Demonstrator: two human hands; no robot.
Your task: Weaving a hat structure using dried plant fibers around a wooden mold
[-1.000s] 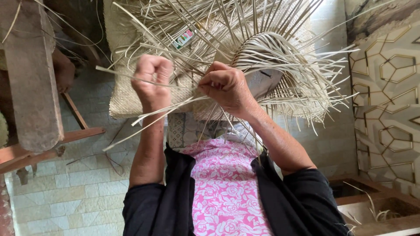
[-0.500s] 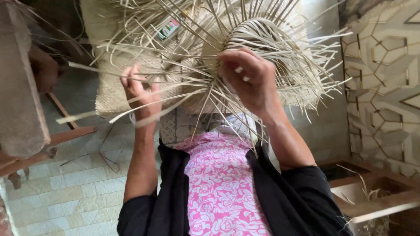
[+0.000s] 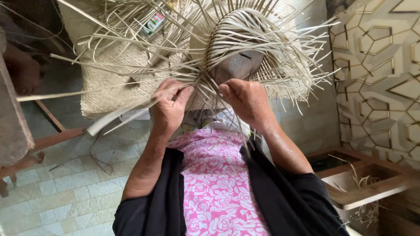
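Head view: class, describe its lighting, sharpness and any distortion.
Head view: soft, even daylight with no harsh shadows or glare; the left hand, right hand and the woven hat look sharp; the wooden post at the left edge is blurred and dim; the wide lens bends the tiled floor towards the edges.

The hat (image 3: 245, 48) sat above both hands, strips fanning outward all round. The left hand (image 3: 168, 107) lay left of the right hand (image 3: 249, 102), both touching its edge. A mat (image 3: 118, 78) lay behind them, left. A wooden box (image 3: 367, 183) stood right.
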